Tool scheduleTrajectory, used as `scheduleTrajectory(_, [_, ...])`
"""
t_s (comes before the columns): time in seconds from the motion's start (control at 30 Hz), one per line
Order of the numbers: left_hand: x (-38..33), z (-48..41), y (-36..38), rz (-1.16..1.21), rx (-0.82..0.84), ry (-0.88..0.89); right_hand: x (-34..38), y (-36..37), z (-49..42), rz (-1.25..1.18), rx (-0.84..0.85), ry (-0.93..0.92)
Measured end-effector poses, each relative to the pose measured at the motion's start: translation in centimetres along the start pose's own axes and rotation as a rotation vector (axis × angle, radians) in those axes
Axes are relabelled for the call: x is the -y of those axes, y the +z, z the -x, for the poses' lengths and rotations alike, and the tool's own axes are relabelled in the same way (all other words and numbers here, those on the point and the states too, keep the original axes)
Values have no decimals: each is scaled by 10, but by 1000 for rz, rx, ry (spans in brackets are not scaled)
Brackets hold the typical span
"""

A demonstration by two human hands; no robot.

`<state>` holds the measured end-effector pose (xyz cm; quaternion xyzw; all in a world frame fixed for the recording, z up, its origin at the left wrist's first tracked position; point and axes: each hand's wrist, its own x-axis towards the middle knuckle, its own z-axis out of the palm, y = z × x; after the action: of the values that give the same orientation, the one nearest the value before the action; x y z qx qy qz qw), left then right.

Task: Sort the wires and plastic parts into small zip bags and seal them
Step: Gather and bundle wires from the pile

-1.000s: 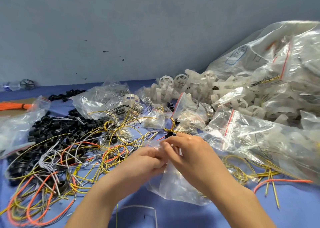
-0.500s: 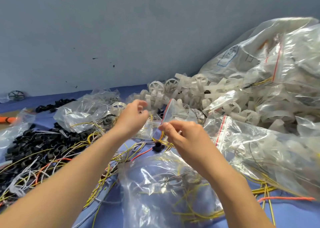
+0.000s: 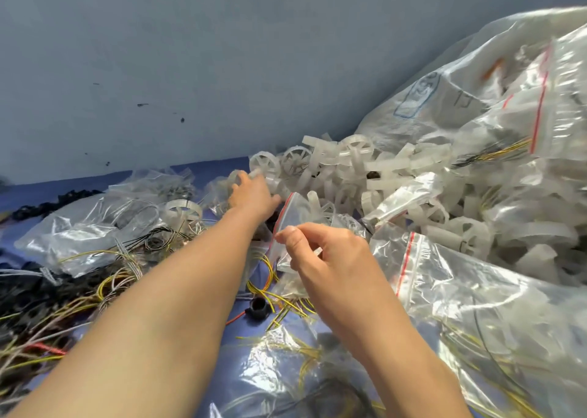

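At right hand [image 3: 330,258], zip bag [image 3: 300,216]

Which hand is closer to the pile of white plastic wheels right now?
Left. The left hand reaches the left edge of the white wheel pile; the right hand is back toward the person, pinching a small zip bag.

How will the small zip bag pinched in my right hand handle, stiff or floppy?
Probably floppy: the small zip bag creases and sags where the right hand pinches it. Likely light and slippery, given its thin, glossy film.
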<state>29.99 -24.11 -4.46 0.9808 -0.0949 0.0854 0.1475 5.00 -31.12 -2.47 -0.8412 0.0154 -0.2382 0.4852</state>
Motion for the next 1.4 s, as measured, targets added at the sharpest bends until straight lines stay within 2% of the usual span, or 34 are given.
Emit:
scheduleTrajectory(0.2, [37, 38, -29, -19, 93, 103, 6, -2, 6, 34, -13, 3])
scheduleTrajectory(0.37, [76, 101, -58, -134, 68, 185, 23, 10, 21, 63, 18, -76])
scheduleTrajectory(0.47, [89, 138, -78, -132, -14, 220, 29, 15, 32, 94, 46, -77])
scheduleTrajectory(0.6, [114, 191, -107, -132, -180, 91, 38, 24, 48, 155, 96, -82])
scheduleTrajectory(0.73, [143, 244, -107, -188, -47, -166, 52, 38, 67, 199, 149, -134])
scheduleTrajectory(0.8, [154, 263, -101, -182, -3, -224, 59, 46, 80, 224, 176, -160])
scheduleTrajectory(0.87, [161, 278, -98, -182, -26, -248, 65, 55, 95, 258, 210, -150])
scheduleTrajectory(0.97, [167, 296, -98, -110, -44, -291, 69, 72, 121, 415, 270, -121])
scheduleTrajectory(1.1, [174, 312, -100, -36, 75, -285, 70, 86, 139, 641, 334, -151])
scheduleTrajectory(1.2, [176, 318, -106, 281, 154, -229, 69, 84, 141, 692, 314, -141])
scheduleTrajectory(1.27, [177, 321, -108, 457, 120, -204, 69, 83, 144, 709, 352, -124])
scheduleTrajectory(1.33, [179, 321, -106, 521, 16, -140, 69, 85, 150, 754, 411, -93])
scheduleTrajectory(1.4, [178, 320, -108, 626, -56, -83, 69, 90, 153, 791, 402, -97])
